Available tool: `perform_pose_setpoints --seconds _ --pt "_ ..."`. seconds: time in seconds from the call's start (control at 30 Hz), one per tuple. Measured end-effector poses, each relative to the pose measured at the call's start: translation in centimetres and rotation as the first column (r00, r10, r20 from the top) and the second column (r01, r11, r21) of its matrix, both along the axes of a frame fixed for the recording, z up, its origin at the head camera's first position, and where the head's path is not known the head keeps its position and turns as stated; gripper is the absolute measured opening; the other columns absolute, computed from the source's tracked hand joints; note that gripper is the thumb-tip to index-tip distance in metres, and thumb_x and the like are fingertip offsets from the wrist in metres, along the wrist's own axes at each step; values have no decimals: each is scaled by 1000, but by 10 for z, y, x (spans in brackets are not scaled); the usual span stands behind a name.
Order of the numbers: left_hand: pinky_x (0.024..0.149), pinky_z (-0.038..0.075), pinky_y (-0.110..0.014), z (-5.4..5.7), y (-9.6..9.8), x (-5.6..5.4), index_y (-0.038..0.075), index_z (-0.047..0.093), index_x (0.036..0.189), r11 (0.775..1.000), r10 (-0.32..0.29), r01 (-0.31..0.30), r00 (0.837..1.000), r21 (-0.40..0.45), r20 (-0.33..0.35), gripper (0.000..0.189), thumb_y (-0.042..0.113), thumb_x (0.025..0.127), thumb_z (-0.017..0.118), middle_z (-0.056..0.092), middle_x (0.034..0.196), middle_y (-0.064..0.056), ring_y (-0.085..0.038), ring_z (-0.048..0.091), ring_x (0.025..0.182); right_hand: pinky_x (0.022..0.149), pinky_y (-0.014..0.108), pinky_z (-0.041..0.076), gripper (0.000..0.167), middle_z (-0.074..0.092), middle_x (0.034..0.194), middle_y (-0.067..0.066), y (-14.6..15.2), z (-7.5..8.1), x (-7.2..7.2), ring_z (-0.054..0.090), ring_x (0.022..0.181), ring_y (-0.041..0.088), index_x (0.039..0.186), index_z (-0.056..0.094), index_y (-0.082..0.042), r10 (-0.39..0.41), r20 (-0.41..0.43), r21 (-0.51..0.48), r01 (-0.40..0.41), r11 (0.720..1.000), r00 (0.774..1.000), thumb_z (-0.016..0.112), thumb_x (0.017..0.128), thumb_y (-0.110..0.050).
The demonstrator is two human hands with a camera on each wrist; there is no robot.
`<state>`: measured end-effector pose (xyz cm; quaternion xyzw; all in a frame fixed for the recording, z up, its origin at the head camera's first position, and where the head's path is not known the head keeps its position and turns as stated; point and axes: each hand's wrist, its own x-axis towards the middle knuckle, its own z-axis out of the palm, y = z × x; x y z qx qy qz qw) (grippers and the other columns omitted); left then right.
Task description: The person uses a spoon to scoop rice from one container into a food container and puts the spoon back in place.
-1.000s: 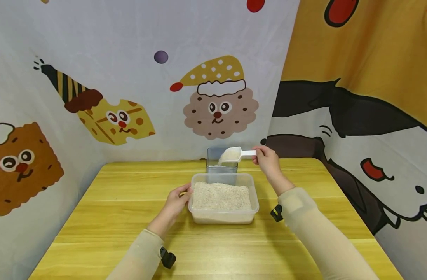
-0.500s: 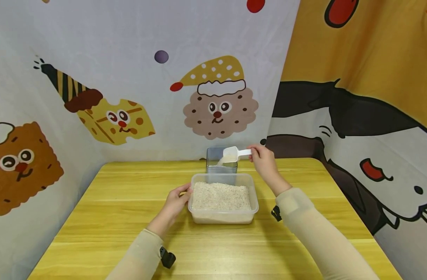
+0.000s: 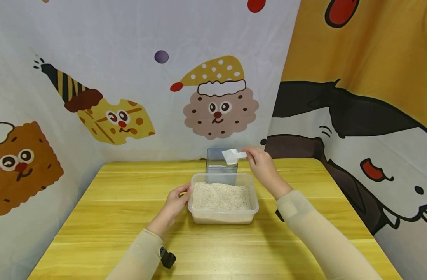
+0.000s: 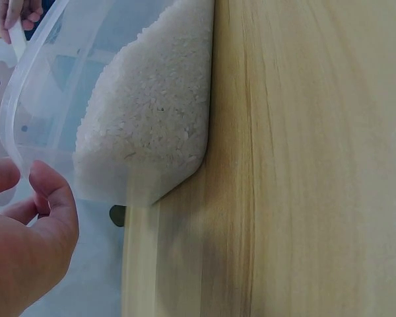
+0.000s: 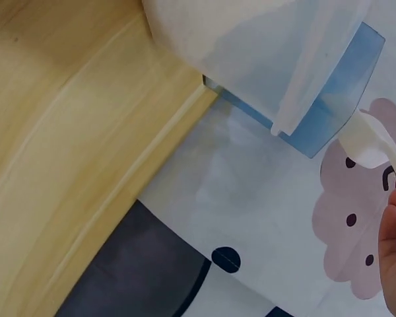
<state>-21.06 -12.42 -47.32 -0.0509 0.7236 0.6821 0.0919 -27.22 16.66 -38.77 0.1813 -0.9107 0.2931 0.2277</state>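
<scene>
My right hand grips the handle of a white scoop over a square, clear blue-grey container at the table's far edge. The scoop is tipped, its bowl turned toward the container's mouth. A little white rice shows inside the container. In front of it stands a rectangular clear plastic tub holding a large heap of rice. My left hand pinches the tub's left rim between thumb and fingers, as the left wrist view shows. In the right wrist view, the scoop overlaps the container's edge.
The wood-grain table spreads to both sides of the tub. A cloth backdrop with cartoon prints hangs right behind its far edge. A second, yellow-and-black printed cloth hangs at the right.
My right hand has moved slightly left and turned the scoop over further; rice that was spilling from it into the container no longer shows. The left hand and tub have stayed put.
</scene>
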Motion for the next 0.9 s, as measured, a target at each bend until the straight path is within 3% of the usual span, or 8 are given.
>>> perform_pose_setpoints --seconds 0.13,0.27,0.43,0.57,0.67,0.77,0.8,0.9 --pt "85 49 -30 1 0 0 1 45 139 1000 -3 3 1000 -4 -1 43 14 99 51 47 126 -15 -22 53 108 79 39 52 21 67 106 14 0 -2 0 63 93 26 109 68 -4 5 -10 -45 -5 999 1000 51 97 -8" --pt "84 50 -29 1 -1 1 1 45 139 1000 -3 3 1000 -11 -5 43 15 99 50 47 125 -15 -22 53 108 65 34 51 22 67 96 14 1 -4 -1 61 76 23 108 68 -3 -13 36 -132 18 991 999 50 98 -9" --pt "83 49 -28 1 0 0 1 44 140 1000 -5 4 1000 -11 -10 43 14 99 50 46 128 -18 -23 52 108 62 24 53 22 66 86 18 3 -5 0 63 71 23 106 68 -1 -22 119 -319 59 946 993 50 98 -9" --pt "81 49 -26 0 0 0 2 45 140 1000 -1 1 1000 -2 -7 44 14 98 51 46 130 -18 -23 52 109 59 18 51 24 65 80 23 7 -6 1 61 64 13 106 66 5 36 184 -524 67 849 982 49 98 -9" --pt "81 49 -25 0 0 0 2 45 139 1000 1 -1 1000 -1 -10 43 14 98 52 46 132 -18 -23 53 109 59 18 51 27 64 76 17 10 -5 4 58 61 7 110 62 12 111 246 -673 87 735 963 46 99 -7" --pt "79 49 -24 -1 0 -1 2 46 139 1000 2 -2 1000 -2 -11 43 14 98 52 48 128 -17 -21 53 107 61 19 51 31 63 74 5 13 -4 9 58 62 6 115 57 14 172 325 -749 142 647 930 44 100 -10" --pt "79 49 -24 -2 0 -1 2 46 139 1000 4 -4 1000 -5 -9 43 14 98 52 48 127 -15 -20 54 105 62 19 51 32 62 73 1 13 -4 11 58 62 6 117 56 14 189 352 -763 164 625 917 43 101 -10" --pt "77 49 -23 -3 0 -2 3 47 138 1000 7 -7 1000 -12 -8 42 14 98 52 48 122 -13 -18 53 103 65 18 51 34 61 73 -4 15 -4 19 57 64 5 121 53 13 238 424 -775 214 595 874 41 102 -13"
